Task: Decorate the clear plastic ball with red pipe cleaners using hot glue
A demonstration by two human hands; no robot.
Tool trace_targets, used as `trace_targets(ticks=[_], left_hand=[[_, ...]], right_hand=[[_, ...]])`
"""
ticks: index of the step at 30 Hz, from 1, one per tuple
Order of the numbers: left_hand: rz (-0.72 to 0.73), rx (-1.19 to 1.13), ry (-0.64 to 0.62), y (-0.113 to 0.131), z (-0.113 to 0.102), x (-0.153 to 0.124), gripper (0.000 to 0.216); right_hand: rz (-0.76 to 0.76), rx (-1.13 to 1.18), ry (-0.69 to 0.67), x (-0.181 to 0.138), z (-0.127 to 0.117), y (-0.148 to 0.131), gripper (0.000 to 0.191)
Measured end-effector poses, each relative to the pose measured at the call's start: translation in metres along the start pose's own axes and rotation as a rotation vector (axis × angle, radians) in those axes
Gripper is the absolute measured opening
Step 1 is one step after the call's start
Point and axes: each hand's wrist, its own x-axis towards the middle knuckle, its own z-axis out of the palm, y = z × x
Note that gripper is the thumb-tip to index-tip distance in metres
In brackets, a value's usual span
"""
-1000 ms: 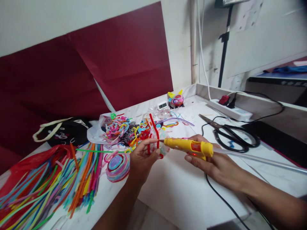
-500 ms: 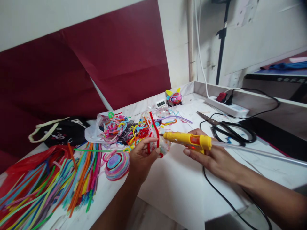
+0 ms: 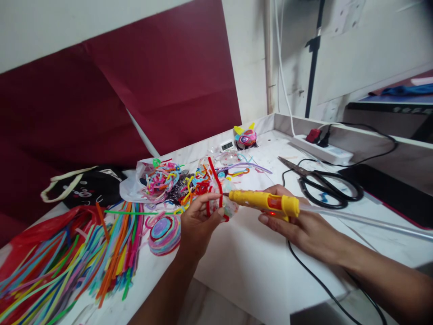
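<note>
My left hand is closed on a clear, rounded piece with a red pipe cleaner along it. The pipe cleaner's free end sticks up above my fingers. In my right hand is a yellow hot glue gun, its red light lit and a long clear glue stick coming out of its back. The nozzle is at the red pipe cleaner, close to my left fingertips; whether it touches is too small to tell. A round, coiled pipe-cleaner piece lies left of my left hand.
Many coloured pipe cleaners lie at the left beside a red bag. Pipe-cleaner scraps fill a plastic bag behind. Black scissors, a power strip and a cord are at the right. A finished-looking horned ball stands behind.
My left hand and the red pipe cleaner have shifted slightly left. The glue gun's nozzle has dipped a little and stays close to the pipe cleaner.
</note>
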Motion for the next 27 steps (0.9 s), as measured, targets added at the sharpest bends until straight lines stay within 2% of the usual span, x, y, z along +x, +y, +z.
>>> trace_targets(ticks=[5, 19, 27], left_hand=[[-0.008, 0.001, 0.013, 0.0012, 0.0009, 0.0004, 0.033], [-0.03, -0.031, 0.021, 0.0009, 0.0003, 0.0012, 0.035], [-0.019, -0.006, 0.037, -0.0009, -0.001, 0.0023, 0.036]], right_hand=[[0.051, 0.002, -0.073, -0.0005, -0.0009, -0.002, 0.019], [0.045, -0.07, -0.108, -0.0026, -0.001, -0.0065, 0.021], [0.042, 0.008, -0.099, 0.0004, -0.0001, -0.0017, 0.022]])
